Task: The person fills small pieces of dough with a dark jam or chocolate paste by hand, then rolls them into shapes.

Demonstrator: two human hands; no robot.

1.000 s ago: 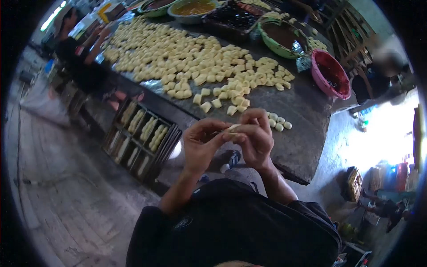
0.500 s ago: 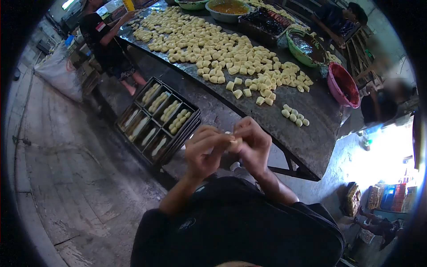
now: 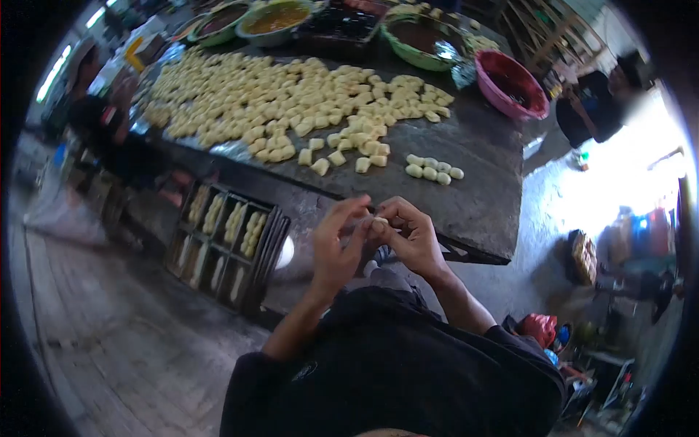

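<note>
A small pale piece of dough is between my two hands, in front of my chest and short of the table's near edge. My right hand pinches it between thumb and curled fingers. On its other side, my left hand has its thumb against the dough, with bent fingers raised above. The fingers partly cover the piece. Beyond my hands, a small cluster of rounded dough balls sits in rows on the dark table. Many cut dough pieces spread behind it.
Stacked metal baking pans stand at left, with dough in their compartments. A pink basin, a green basin and a bowl of orange filling line the table's far side. People are at left and right.
My view has turned, so the table and pans appear farther left. My left fingers have lifted and loosened from the tighter two-handed pinch. The dough piece stays between my hands.
</note>
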